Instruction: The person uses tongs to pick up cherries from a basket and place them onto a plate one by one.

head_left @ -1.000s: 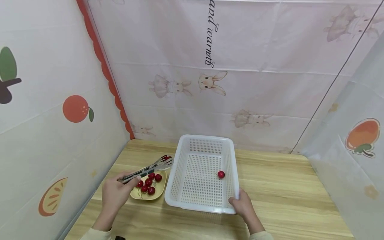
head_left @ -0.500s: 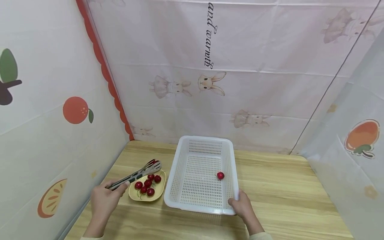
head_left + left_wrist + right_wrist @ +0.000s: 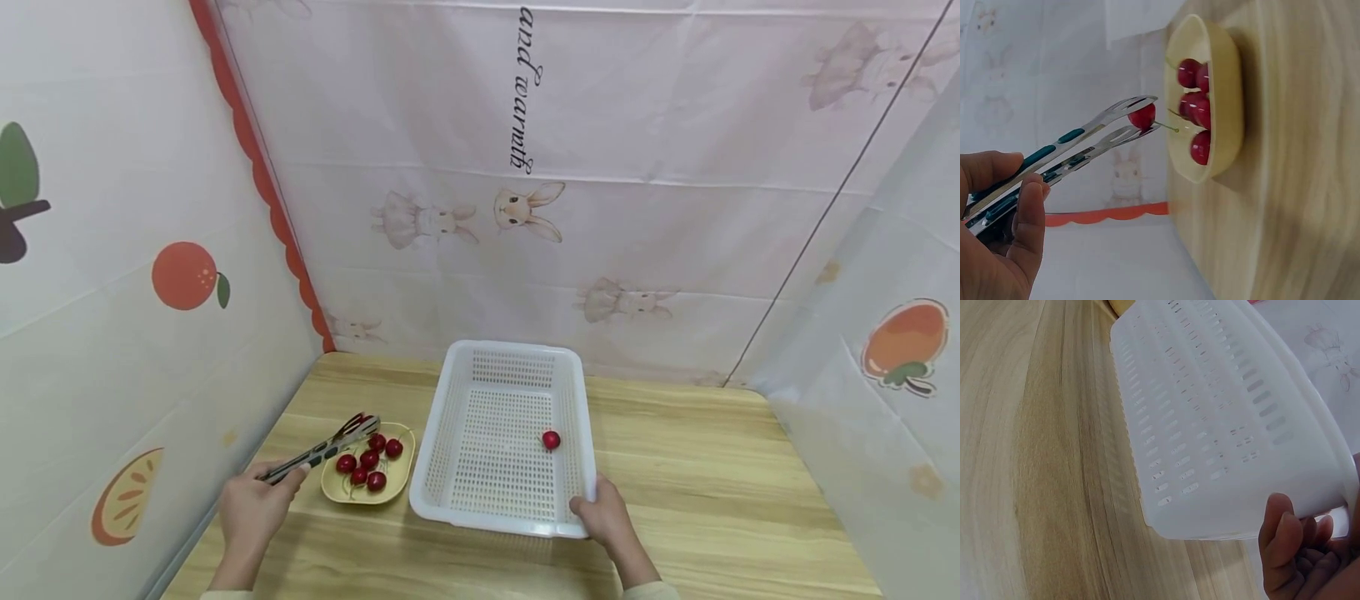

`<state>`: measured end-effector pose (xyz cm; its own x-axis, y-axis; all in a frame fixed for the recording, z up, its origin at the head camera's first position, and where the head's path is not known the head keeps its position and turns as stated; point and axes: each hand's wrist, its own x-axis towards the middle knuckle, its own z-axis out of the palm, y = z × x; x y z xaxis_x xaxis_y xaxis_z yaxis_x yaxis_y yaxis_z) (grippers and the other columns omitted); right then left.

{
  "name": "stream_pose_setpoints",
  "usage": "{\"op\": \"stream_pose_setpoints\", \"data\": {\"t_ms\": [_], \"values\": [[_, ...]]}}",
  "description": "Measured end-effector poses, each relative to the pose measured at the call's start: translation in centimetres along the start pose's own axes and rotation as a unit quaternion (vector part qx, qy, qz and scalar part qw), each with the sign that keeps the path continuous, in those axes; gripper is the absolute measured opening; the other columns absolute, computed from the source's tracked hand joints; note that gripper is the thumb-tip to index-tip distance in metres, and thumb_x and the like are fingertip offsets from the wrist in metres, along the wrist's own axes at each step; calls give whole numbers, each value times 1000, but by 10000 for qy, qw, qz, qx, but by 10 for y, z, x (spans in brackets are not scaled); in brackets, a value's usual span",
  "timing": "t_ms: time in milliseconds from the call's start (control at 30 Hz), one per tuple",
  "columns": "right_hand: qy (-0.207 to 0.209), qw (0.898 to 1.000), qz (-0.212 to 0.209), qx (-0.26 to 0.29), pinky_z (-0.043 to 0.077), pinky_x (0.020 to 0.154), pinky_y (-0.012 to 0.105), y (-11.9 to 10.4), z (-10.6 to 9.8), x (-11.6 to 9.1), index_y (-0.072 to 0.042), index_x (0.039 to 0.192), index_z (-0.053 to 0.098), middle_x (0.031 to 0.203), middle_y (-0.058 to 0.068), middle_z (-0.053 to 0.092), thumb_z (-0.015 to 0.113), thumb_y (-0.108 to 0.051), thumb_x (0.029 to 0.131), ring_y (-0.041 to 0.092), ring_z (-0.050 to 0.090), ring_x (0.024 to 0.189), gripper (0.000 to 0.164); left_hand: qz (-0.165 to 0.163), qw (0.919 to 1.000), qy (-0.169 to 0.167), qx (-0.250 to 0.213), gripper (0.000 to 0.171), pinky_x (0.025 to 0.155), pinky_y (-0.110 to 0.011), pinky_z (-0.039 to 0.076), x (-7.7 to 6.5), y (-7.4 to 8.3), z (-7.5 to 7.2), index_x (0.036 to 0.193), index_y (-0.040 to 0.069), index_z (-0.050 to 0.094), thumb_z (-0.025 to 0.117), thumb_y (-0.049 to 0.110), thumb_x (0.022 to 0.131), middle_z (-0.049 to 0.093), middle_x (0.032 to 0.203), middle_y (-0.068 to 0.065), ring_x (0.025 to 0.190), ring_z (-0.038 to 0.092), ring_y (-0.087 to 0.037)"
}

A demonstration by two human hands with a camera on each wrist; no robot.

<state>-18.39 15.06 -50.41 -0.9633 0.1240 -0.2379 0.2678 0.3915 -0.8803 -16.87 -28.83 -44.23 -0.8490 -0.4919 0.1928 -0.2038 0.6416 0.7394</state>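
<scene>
My left hand (image 3: 253, 510) grips metal tongs (image 3: 318, 454) with dark green handle pads. Between the tong tips a red cherry (image 3: 1142, 117) is pinched, its stem hanging toward the yellow bowl (image 3: 1229, 112). The head view has the tips over the far left edge of that bowl, where several more cherries (image 3: 377, 481) lie. My right hand (image 3: 606, 518) holds the near right corner of a white perforated basket (image 3: 495, 523), thumb over the rim and fingers outside and below. One cherry (image 3: 551, 440) rests inside the basket, toward its right wall.
The basket stands just right of the bowl on a wood-grain table (image 3: 705, 483). A printed cloth wall (image 3: 660, 233) rises behind, and more patterned sheets enclose the left and right sides.
My left hand has drawn left and toward me, carrying the tongs and cherry from near the basket's left rim to the bowl's far left edge. The right hand stays at the basket's corner.
</scene>
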Motion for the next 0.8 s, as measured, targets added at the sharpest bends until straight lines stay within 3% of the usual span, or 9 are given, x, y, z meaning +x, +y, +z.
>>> {"op": "stream_pose_setpoints", "data": {"t_ms": [200, 533, 667, 800], "values": [[-5, 10000, -52, -70, 52, 56, 39, 0, 0, 1, 17, 127, 38, 104, 31, 56, 55, 4, 74, 32, 62, 78, 57, -47, 9999, 7, 118, 28, 56, -33, 34, 3, -10, 7, 86, -1, 72, 76, 25, 76, 66, 67, -6, 61, 52, -20], [76, 9998, -108, -127, 52, 57, 40, 0, 1, 1, 17, 126, 39, 102, 30, 56, 56, 3, 73, 32, 61, 78, 56, -185, 9998, -33, 23, 31, 60, -34, 34, 2, -11, 6, 87, 0, 72, 77, 28, 76, 67, 68, -6, 66, 55, -22], [62, 9999, -89, -126, 52, 58, 40, 0, 1, 0, 18, 125, 39, 102, 30, 56, 56, 3, 73, 32, 61, 79, 57, -530, 9977, -80, -407, 33, 54, -30, 39, -1, -7, 7, 93, 0, 71, 77, 28, 76, 68, 70, -7, 58, 59, -15], [47, 9999, -55, -119, 52, 55, 39, -1, 1, 0, 18, 126, 38, 101, 30, 56, 56, 3, 74, 31, 61, 77, 57, -827, 9917, -198, -968, 42, 48, -25, 43, -6, 2, 9, 101, -2, 69, 77, 31, 76, 69, 87, -16, 56, 63, -12]]}}
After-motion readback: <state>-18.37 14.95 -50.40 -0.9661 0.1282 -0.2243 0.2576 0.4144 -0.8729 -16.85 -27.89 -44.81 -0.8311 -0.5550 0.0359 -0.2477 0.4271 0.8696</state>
